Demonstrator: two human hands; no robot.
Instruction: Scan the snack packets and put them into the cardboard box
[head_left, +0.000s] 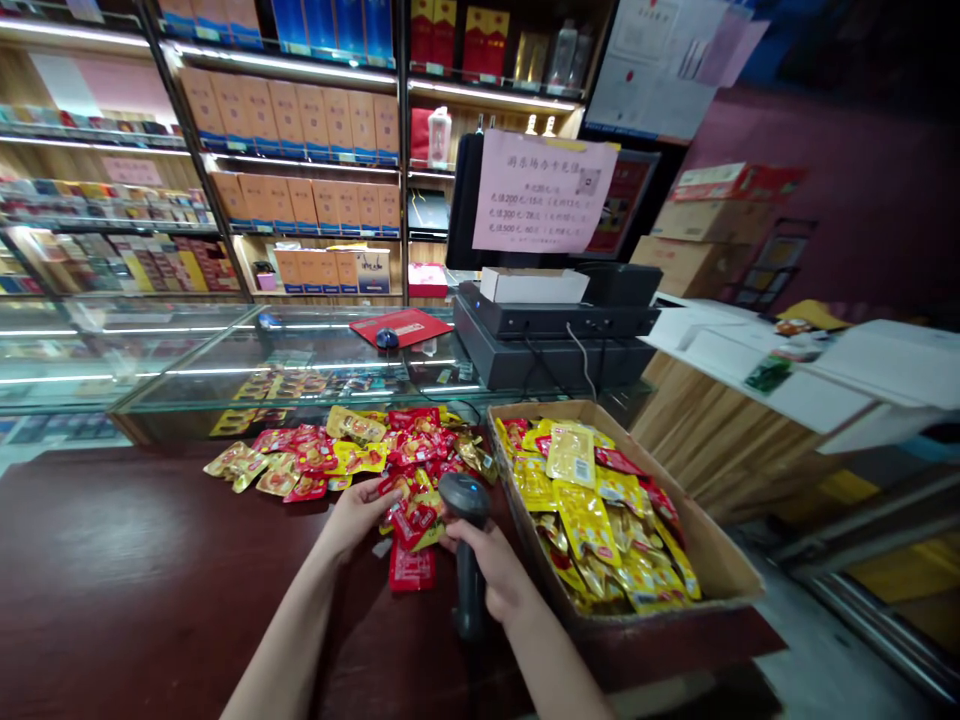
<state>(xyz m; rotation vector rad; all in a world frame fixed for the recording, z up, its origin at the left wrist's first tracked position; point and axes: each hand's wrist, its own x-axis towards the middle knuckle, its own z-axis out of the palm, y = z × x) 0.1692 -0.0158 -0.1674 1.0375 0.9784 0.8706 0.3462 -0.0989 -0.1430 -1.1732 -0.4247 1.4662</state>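
Observation:
My left hand (358, 518) reaches in from the left, its fingertips closed on the edge of a red snack packet (409, 520) at the front of a loose pile (420, 445). My right hand (491, 565) is curled against the other side of the same front packets. A black barcode scanner (466, 560) stands upright before this hand and hides part of its fingers, so the exact hold there is unclear. Another red packet (412, 568) lies flat just in front of the clump. The pile holds many small red, yellow and gold packets.
On the right stands an open cardboard box (720, 560) of yellow and red packets. The dark wooden table (150, 570) extends left. Behind are a glass counter (217, 375), a mouse (387, 338), a monitor with a pink notice (540, 190), and shelves of boxes.

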